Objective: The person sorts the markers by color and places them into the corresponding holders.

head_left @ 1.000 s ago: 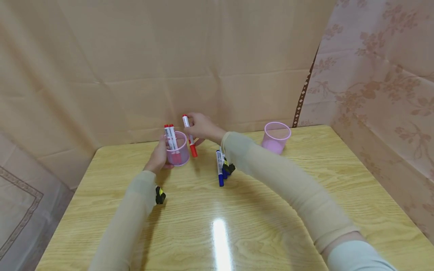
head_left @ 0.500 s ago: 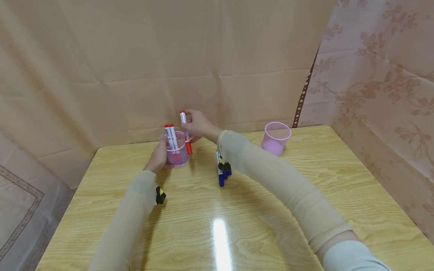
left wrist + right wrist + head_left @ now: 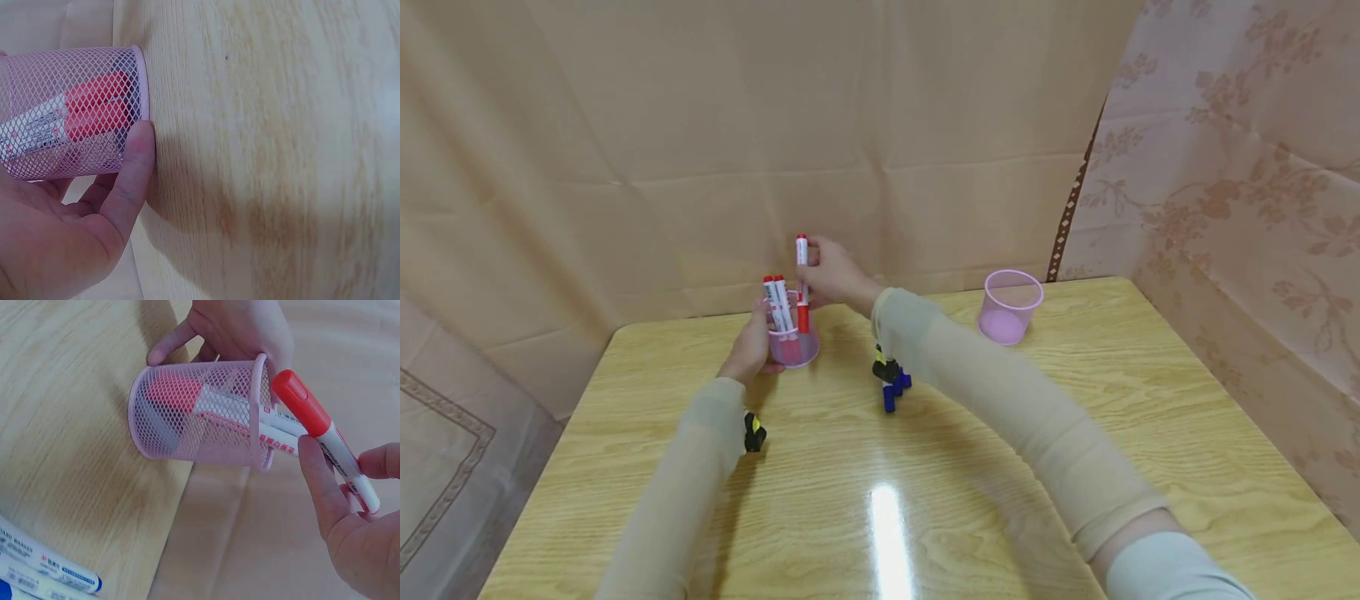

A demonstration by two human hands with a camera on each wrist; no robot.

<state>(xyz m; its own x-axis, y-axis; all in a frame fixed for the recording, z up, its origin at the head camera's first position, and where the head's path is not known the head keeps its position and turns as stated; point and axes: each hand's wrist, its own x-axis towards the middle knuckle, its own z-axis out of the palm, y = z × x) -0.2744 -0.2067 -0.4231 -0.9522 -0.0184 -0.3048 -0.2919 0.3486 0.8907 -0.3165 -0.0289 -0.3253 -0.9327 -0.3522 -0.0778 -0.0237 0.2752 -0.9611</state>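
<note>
My left hand [image 3: 750, 346] grips the left side of a pink mesh pen cup [image 3: 75, 156], its fingers around the wall and one fingertip low by the base rim. Two red-capped whiteboard markers [image 3: 782, 304] lean inside the cup, caps down. Above the cup's right rim, my right hand [image 3: 838, 273] pinches a third red marker [image 3: 337, 453] between thumb and fingers. That marker stands nearly upright in the head view, its red cap pointing down at the cup opening. Several blue-capped markers [image 3: 889, 398] lie on the table, partly hidden beneath the right wrist.
A second pink mesh cup [image 3: 1002, 321] stands at the back right of the wooden table [image 3: 820, 500]. A beige cloth [image 3: 880, 125] hangs close behind the table's back edge. A small black-and-yellow device [image 3: 755, 432] sits on the left wrist.
My right hand has moved left and slightly up, carrying the red marker from beside the cup to over its rim. The marker has turned more upright. My left hand and the cup stay put.
</note>
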